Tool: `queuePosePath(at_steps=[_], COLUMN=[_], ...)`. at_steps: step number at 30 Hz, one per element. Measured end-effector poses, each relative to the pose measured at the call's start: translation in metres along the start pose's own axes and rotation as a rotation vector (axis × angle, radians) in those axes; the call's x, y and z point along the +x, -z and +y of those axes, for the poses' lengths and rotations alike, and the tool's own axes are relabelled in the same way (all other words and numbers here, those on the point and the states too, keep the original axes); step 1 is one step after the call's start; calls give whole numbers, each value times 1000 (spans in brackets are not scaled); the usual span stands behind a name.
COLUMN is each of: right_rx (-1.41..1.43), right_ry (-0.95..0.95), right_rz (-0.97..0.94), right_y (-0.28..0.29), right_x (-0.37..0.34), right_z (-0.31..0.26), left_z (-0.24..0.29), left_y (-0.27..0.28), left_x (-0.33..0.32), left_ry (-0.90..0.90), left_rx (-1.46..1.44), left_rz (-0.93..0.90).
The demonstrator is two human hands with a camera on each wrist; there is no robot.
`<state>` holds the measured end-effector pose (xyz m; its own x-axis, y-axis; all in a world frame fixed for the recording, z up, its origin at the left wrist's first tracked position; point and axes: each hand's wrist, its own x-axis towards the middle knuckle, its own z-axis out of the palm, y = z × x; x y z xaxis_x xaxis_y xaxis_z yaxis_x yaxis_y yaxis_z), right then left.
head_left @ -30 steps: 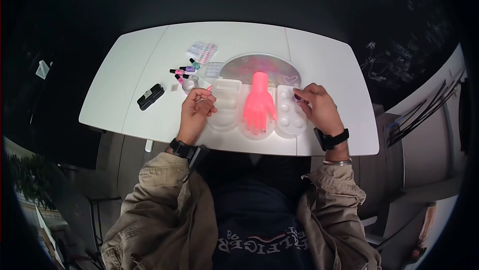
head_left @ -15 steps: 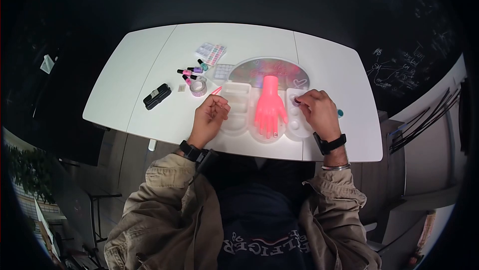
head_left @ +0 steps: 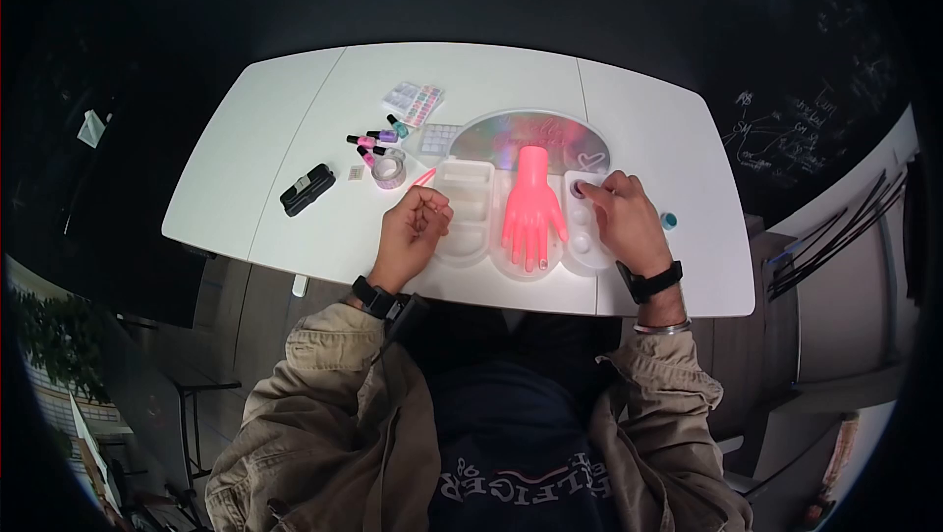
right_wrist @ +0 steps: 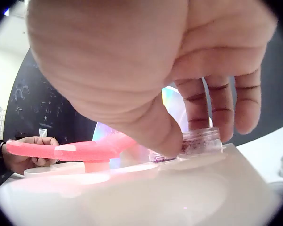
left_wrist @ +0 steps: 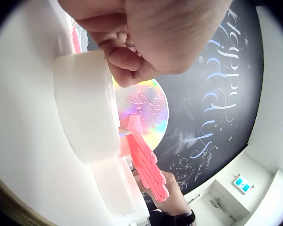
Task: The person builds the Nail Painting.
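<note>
My right hand (head_left: pixel 631 223) pinches a small clear jar (right_wrist: pixel 203 142) with dark purplish contents at the top of the right-hand palette (head_left: pixel 602 255). In the right wrist view its thumb lies against the jar, and something purple shows just beside it. My left hand (head_left: pixel 411 235) is beside the left-hand tray (head_left: pixel 462 249), fingers loosely curled and holding nothing visible; the left wrist view shows this hand (left_wrist: pixel 155 35) above the tray's edge. Between the two hands lies a pink model hand (head_left: pixel 531 208), fingers towards me, with a decorated tip on one finger.
Behind the model hand is a shiny half-round panel (head_left: pixel 491 139). Left of the trays are pink tweezers (head_left: pixel 425 177), a tape roll (head_left: pixel 389 172), several polish bottles (head_left: pixel 382 136), nail sheets (head_left: pixel 424 105) and a black case (head_left: pixel 307 190). A teal jar (head_left: pixel 669 221) stands at the right.
The head view has shifted, moving the table's contents rightward in it. My right hand's fingers have moved slightly about the small jar, and the teal jar has come into view beside that hand.
</note>
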<state>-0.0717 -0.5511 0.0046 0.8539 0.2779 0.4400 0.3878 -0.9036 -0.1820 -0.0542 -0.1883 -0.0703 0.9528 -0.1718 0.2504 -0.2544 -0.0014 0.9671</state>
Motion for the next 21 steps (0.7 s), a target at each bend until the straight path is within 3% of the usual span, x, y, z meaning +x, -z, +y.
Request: queuePosePath(at_steps=[5, 8, 11, 21], right_rx=[81, 268, 250, 286], right_ry=[16, -108, -142, -53], right_rz=[-2, 67, 80, 140], right_y=[9, 16, 19, 4], right_x=[2, 4, 4, 3], right_z=[4, 14, 22, 23], left_z=[6, 8, 13, 5], left_y=[0, 1, 0, 0], left_x=[0, 0, -1, 3], left_ry=[19, 23, 29, -22], left_rx=[24, 23, 30, 86], left_rz=[5, -6, 5, 59])
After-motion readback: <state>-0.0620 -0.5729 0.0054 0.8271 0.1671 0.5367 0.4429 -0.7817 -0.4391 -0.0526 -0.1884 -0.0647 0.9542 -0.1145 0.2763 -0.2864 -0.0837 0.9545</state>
